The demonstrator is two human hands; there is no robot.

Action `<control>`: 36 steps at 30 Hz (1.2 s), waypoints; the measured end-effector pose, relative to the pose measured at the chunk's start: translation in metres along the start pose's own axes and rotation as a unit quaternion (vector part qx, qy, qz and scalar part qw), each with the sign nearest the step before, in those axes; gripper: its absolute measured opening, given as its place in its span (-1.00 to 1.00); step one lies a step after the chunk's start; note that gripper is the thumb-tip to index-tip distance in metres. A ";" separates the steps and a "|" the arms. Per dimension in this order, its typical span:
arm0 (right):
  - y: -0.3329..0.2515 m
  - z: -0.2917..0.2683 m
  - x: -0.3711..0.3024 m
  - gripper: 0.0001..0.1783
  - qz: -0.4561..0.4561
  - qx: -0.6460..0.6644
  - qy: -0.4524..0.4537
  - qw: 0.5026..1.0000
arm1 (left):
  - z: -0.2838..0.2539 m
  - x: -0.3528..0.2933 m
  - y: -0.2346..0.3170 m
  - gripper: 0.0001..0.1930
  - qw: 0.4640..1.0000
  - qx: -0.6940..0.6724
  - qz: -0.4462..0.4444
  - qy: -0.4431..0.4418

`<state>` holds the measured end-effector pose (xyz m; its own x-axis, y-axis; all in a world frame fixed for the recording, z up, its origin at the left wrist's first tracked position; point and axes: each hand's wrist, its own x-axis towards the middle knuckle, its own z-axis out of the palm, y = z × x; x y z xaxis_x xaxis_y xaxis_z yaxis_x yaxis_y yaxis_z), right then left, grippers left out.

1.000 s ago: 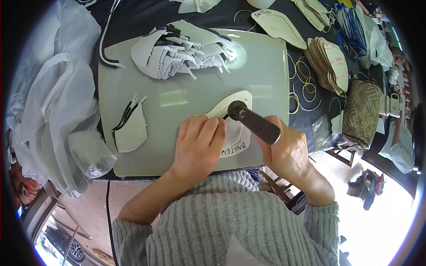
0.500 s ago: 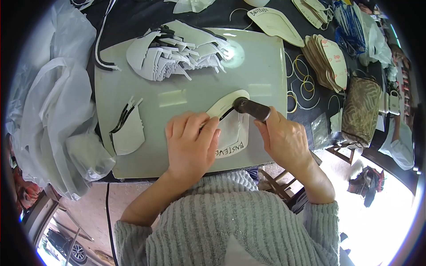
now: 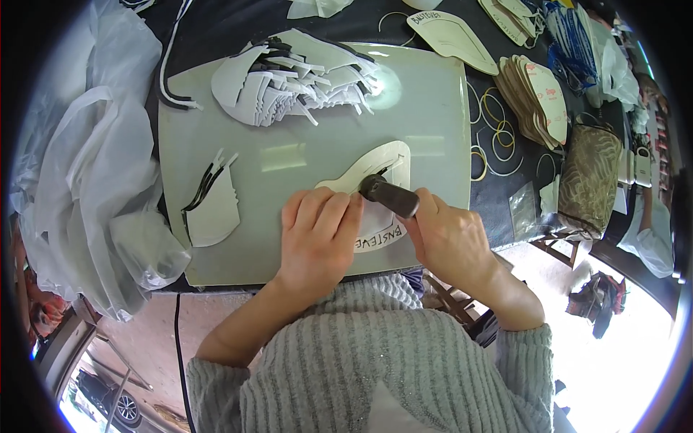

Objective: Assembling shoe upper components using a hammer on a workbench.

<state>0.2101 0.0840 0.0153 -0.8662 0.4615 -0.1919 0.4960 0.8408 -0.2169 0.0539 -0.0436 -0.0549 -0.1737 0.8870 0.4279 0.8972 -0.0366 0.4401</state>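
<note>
My right hand [image 3: 455,242] is closed round a dark hammer [image 3: 392,196]. The hammer's round head rests on or just over a cream template [image 3: 385,156] with a cut-out and dark lettering. A pale piece [image 3: 375,218] shows inside the cut-out, with a bit of black strip above the hammer head. My left hand [image 3: 317,234] presses down on the template's left part, its bent fingers close together, fingertips beside the hammer head. What lies under the left palm is hidden. The template lies on a grey-green board [image 3: 267,184].
On the board lie a heap of white notched pieces [image 3: 292,86] and one white piece with black strips [image 3: 215,216]. Rings [image 3: 498,133], another cream template [image 3: 455,43], brown-backed pieces [image 3: 533,101] and a patterned pouch [image 3: 590,180] sit rightward. Plastic bags [image 3: 108,180] crowd the left.
The hammer and my right hand have moved left and slightly down along the template, nearer my left fingers. My left hand has shifted slightly right.
</note>
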 end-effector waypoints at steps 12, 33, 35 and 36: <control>0.006 0.007 0.002 -0.67 0.011 0.023 0.021 0.999 | -0.015 -0.001 -0.006 -0.75 0.999 -0.038 0.001 0.001; 0.005 0.003 0.006 -0.65 -0.056 0.004 0.002 0.998 | -0.015 -0.011 -0.015 -0.71 0.997 -0.076 0.010 0.019; 0.007 0.002 0.006 -0.64 -0.064 -0.001 -0.005 0.998 | -0.017 -0.011 -0.013 -0.71 0.997 -0.070 0.007 0.016; 0.008 0.002 0.007 -0.64 -0.073 -0.006 -0.009 0.997 | -0.017 -0.010 -0.014 -0.71 0.998 -0.063 0.007 0.014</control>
<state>0.2080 0.0938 0.0106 -0.9281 0.3281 -0.1760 0.3630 0.9025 -0.2319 0.0363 -0.0603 -0.0515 -0.1750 0.8726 0.4560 0.8417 -0.1077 0.5291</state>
